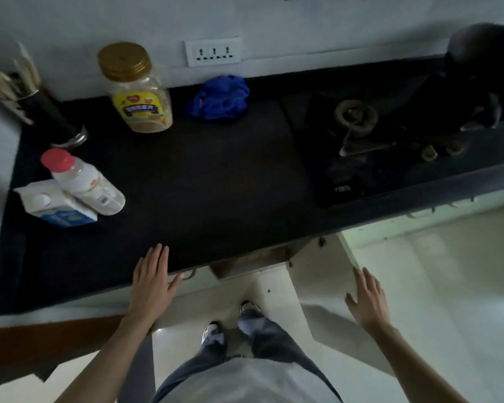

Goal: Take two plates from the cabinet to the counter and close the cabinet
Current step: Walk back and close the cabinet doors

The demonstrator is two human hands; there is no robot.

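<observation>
Head view is looking straight down over a dark bench (204,184) to the person's feet, and no plate is showing anywhere, neither on the bench nor in the sliver of cabinet opening (245,263) under its front edge. Judging from that, the plates are lying inside, hidden below the bench. The left grip (152,283) is lying flat with straight fingers on the front of the bench, released and holding nothing, its thumb hanging just beside a small handle under the edge. The right grip (367,301) is also released, fingers spread, hovering at the free edge of the open cabinet door (317,280); whether it is touching the door cannot be told. The door is standing swung out, its long axis running from the bench front back toward the person. The opening is lying between the two grips, ahead and below, a little nearer the left, while the right is nearer the door. A gold-lidded jar (137,91) and a blue cloth (220,97) are sitting at the back.
</observation>
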